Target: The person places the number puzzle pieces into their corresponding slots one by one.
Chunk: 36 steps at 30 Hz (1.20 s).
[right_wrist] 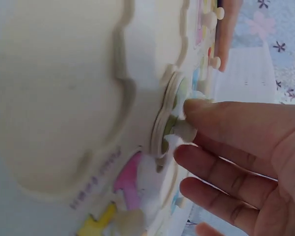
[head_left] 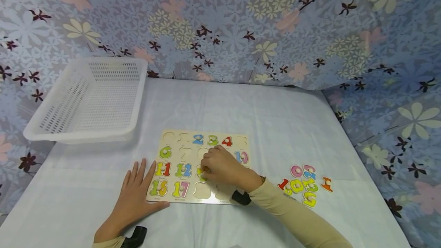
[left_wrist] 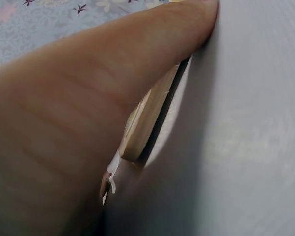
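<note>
"Where is the number piece [right_wrist: 170,123]?"

"At the centre of the puzzle board [head_left: 185,153]; its knob [right_wrist: 184,131] is pinched by the right hand [head_left: 222,165]."

"The left hand [head_left: 135,196]?"

"Rested, fingers outstretched, at the board's eight o'clock corner. Loose numbers [head_left: 296,186] are strewn at three o'clock."

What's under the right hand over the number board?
Under the right hand are a number piece, held by its knob, and part of the wooden board. The head view can't show the spots the hand covers.
</note>
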Tool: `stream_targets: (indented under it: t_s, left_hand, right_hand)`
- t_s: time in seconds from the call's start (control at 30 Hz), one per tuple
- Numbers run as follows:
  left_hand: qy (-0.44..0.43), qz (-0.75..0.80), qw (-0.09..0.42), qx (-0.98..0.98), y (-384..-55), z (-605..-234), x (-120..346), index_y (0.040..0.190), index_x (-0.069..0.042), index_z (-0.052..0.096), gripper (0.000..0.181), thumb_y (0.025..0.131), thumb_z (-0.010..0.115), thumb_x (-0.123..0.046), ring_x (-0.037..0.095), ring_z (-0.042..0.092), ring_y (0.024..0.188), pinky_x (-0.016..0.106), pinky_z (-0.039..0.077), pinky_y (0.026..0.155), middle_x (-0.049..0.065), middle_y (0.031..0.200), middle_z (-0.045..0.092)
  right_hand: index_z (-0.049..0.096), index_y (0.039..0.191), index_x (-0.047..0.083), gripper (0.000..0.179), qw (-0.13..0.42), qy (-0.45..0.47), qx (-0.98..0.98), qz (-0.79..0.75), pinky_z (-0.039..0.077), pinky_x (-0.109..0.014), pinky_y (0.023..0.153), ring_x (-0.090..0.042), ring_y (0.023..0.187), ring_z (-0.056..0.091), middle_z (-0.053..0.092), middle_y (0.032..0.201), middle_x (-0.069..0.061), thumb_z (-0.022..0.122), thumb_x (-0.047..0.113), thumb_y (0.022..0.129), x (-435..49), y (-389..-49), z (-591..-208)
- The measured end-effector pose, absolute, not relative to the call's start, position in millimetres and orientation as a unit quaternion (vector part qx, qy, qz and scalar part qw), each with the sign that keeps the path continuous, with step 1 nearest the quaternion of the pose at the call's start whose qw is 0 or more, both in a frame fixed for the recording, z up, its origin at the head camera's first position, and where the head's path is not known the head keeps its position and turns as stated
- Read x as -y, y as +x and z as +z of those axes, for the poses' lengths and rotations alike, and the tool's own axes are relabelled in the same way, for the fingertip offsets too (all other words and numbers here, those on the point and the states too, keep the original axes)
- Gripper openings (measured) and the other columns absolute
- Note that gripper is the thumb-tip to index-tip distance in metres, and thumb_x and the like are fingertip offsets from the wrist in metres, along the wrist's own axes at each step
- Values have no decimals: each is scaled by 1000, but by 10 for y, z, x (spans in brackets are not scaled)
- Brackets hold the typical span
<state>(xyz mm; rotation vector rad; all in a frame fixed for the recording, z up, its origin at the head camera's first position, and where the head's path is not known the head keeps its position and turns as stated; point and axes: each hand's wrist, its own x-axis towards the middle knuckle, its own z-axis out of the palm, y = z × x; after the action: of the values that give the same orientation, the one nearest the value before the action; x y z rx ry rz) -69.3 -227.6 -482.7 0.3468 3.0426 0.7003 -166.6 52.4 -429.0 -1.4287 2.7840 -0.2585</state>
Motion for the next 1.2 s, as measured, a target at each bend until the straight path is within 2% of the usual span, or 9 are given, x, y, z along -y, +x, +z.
stream_targets:
  t_s: [0.17, 0.33, 0.6, 0.97, 1.2]
  left_hand:
    - [110, 223, 2, -969, -694, -4822, 2269, 153, -7, 25, 119, 64, 73, -70, 41, 1, 144, 52, -2, 114, 25, 157, 13]
    - [111, 221, 4, -969, -700, -4841, 2271, 154, -8, 24, 119, 65, 71, -72, 39, 0, 145, 52, -3, 115, 24, 157, 12]
    - [104, 220, 14, -970, -696, -4837, 2264, 153, -7, 24, 120, 65, 71, -73, 39, 0, 145, 52, -3, 115, 24, 158, 10]
    - [109, 212, 12, -971, -700, -4847, 2256, 153, -6, 25, 119, 64, 72, -71, 42, 2, 144, 54, -1, 114, 25, 157, 12]
    - [108, 215, 12, -971, -692, -4846, 2265, 153, -6, 25, 119, 65, 72, -70, 41, 1, 144, 54, -1, 114, 25, 157, 11]
  right_hand:
    - [71, 79, 20, 8, 9, -464, -879, -111, 38, -34, 94, -10, 79, 51, 55, 70, 14, 77, 15, 79, -520, -1684, -4245]
    - [72, 86, 18, 16, 33, -467, -872, -140, 36, -33, 99, -11, 82, 52, 62, 76, 11, 73, 4, 77, -518, -1676, -4223]
    - [72, 88, 13, 23, 60, -468, -855, -215, 44, -26, 87, -8, 74, 56, 65, 81, 6, 66, -8, 79, -495, -1678, -4268]
    - [73, 87, 12, 20, 59, -457, -861, -214, 45, -24, 85, -5, 73, 55, 66, 81, 5, 69, -7, 79, -452, -1701, -4321]
    - [72, 89, 10, 22, 63, -464, -855, -223, 47, -25, 84, -11, 77, 61, 67, 85, 2, 65, -9, 80, -458, -1692, -4322]
